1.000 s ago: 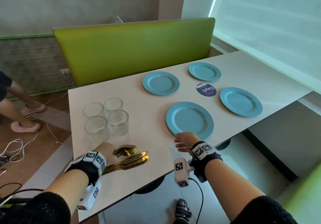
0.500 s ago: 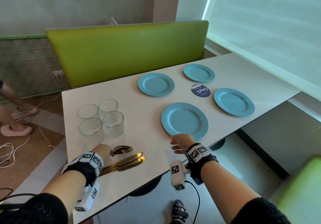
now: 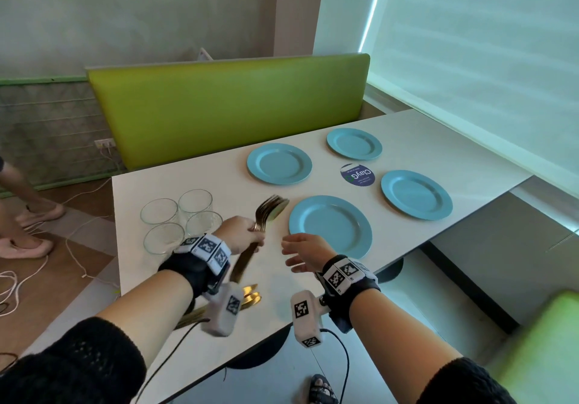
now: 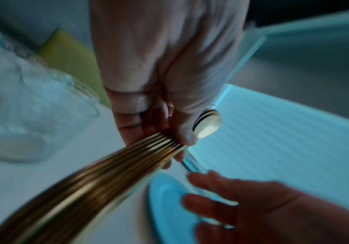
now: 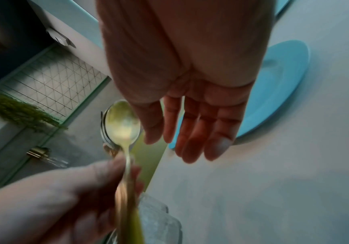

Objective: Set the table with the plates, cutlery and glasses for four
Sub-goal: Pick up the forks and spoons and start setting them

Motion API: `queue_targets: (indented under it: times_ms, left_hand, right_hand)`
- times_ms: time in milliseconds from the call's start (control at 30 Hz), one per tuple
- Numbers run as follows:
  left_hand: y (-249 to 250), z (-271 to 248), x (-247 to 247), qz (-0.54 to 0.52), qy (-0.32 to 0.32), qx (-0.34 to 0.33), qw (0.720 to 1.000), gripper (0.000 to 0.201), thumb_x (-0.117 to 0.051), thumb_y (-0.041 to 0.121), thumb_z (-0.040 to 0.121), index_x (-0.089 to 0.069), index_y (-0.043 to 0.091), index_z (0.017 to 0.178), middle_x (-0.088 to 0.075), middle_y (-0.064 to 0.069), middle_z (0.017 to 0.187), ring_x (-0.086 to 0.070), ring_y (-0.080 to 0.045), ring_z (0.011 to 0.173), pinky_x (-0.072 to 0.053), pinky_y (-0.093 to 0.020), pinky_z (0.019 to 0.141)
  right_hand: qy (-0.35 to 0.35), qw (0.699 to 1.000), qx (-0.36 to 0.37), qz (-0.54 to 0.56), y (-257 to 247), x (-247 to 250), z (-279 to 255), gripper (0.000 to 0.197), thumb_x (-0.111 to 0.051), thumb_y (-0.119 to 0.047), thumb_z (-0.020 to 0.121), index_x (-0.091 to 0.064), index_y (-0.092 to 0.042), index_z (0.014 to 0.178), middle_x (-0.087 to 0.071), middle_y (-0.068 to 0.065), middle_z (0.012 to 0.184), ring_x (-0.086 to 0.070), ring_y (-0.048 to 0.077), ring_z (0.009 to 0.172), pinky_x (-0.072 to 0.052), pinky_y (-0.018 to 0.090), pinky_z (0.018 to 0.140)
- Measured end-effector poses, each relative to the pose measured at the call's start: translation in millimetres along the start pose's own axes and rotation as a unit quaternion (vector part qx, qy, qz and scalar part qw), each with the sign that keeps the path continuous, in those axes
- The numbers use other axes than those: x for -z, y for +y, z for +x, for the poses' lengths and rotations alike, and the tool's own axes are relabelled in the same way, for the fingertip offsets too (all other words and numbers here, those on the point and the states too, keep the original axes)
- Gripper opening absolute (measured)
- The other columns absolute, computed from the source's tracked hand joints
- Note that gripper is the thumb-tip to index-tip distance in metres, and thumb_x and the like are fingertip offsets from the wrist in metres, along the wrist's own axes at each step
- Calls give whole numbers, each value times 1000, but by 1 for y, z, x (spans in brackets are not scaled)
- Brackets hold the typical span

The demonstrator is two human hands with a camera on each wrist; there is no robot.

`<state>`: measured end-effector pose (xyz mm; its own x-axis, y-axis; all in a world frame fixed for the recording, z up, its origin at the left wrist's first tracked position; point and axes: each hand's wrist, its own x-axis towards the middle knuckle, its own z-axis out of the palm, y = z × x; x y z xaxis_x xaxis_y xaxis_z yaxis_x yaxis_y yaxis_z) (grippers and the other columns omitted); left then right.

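Note:
My left hand [image 3: 241, 234] grips a bundle of gold forks and spoons [image 3: 266, 215] by the handles, lifted off the table with the heads pointing toward the near blue plate [image 3: 330, 226]. In the left wrist view the handles [image 4: 98, 166] fan out under my curled fingers [image 4: 140, 125]. My right hand [image 3: 302, 251] hovers open beside the bundle, just in front of that plate, holding nothing; its fingers [image 5: 200, 132] are straight. Three more blue plates [image 3: 279, 163] [image 3: 354, 144] [image 3: 416, 194] lie on the white table [image 3: 194, 181]. Gold knives [image 3: 250, 294] remain near the front edge.
Several empty glasses [image 3: 177, 220] stand clustered at the table's left, close to my left wrist. A round purple sticker [image 3: 357, 175] lies between the plates. A green bench back [image 3: 232, 105] runs behind the table. Another person's feet [image 3: 28, 231] and cables are on the floor at left.
My left hand has picked the forks and spoons up from the table and raised them toward the near plate. My right hand has lifted and turned toward the bundle.

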<state>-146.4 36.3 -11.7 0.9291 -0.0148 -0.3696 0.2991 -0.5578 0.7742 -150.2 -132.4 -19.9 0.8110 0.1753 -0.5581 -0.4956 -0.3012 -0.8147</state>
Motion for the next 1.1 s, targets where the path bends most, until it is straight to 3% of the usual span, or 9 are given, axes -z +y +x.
queue_targets:
  times_ms: [100,200,367,500,633,800,900,1033,1100]
  left_hand:
    - [25,7,-12,-197,-7,19,980,16,-58,10,90,-61,11,74,-65,-6,71,-63,-10,50,-55,-25,61]
    - [45,12,-20,-274,-6,31,961,14,-57,11,92,-59,14,78,-62,-3,72,-60,-14,56,-53,-26,58]
    - [63,28,-36,-292,-30,39,955,8,-58,15,91,-59,16,84,-59,-3,76,-57,-16,65,-53,-24,54]
    - [75,46,-52,-301,-26,51,952,7,-60,14,90,-60,13,83,-60,-5,75,-57,-18,63,-52,-30,61]
    - [89,67,-70,-320,-16,65,945,2,-61,13,90,-59,12,88,-60,-5,72,-58,-14,55,-51,-19,41]
    - [106,107,-91,-334,-2,94,938,11,-61,12,90,-56,12,80,-61,-4,72,-63,-11,46,-52,-18,42]
    - [115,135,-99,-356,15,118,927,17,-56,9,92,-53,10,75,-56,-6,71,-59,-15,57,-53,-21,46]
    - [125,168,-105,-387,37,147,909,23,-50,8,95,-48,9,72,-51,-5,70,-54,-16,61,-50,-18,37]
    - [128,182,-108,-402,52,166,899,24,-49,7,96,-47,8,71,-50,-5,69,-52,-17,60,-49,-18,34]
  right_hand:
    - [-21,999,38,19,-11,1,-4,23,-61,-16,90,-57,-12,113,-60,0,79,-59,11,58,-49,21,55]
    - [-8,997,69,44,-17,11,-5,20,-62,-9,89,-57,-12,107,-63,3,72,-61,6,48,-51,20,51]
    - [23,995,89,26,-22,37,-3,20,-62,-1,87,-62,-1,107,-64,5,72,-62,4,43,-55,20,52]
    - [45,995,80,29,-20,58,8,11,-63,-2,86,-63,-13,83,-64,4,71,-61,5,45,-55,20,53]
    - [47,996,60,43,-18,83,27,14,-64,-2,85,-63,-9,98,-65,4,71,-61,8,51,-54,20,54]
    - [53,997,32,37,-16,130,59,13,-64,-1,85,-63,-9,95,-62,2,67,-60,7,49,-53,19,53]
    - [101,995,4,-3,-14,169,84,19,-64,2,83,-65,-5,101,-59,3,66,-55,13,52,-53,23,55]
    - [158,982,-46,-90,-8,222,116,14,-65,1,82,-63,-12,88,-57,3,62,-52,15,49,-48,21,41]
    - [169,970,-64,-164,-2,240,130,13,-68,-6,80,-66,-17,84,-57,-1,62,-55,16,54,-54,27,51]
